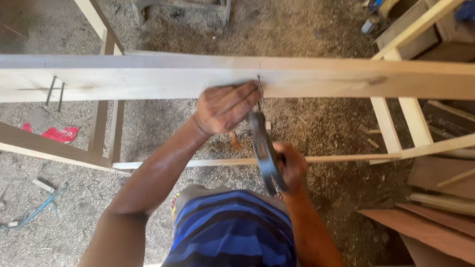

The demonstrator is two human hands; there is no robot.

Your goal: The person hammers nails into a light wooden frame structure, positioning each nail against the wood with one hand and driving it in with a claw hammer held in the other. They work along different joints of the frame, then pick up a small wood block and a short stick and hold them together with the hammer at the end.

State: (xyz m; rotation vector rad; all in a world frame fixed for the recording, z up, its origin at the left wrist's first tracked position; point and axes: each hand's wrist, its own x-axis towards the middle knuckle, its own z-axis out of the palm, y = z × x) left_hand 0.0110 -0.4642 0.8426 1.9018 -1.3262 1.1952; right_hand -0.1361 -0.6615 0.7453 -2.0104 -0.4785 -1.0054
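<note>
Up close, a nail is steadied against a long wooden board while a hammer waits just below it.

Fingers of the left hand (225, 107) pinch the nail (259, 92) upright against the board (240, 77), likely keeping it straight for a blow. The right hand (292, 170) wraps closed around the hammer (263, 148) handle, its head just under the nail. The nail's tip and the fingertips are hard to make out; sawdust (323, 121) covers the ground.

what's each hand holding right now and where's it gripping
Right hand grips a hammer by its handle's lower end. Left hand pinches a nail against the wooden beam.
</note>
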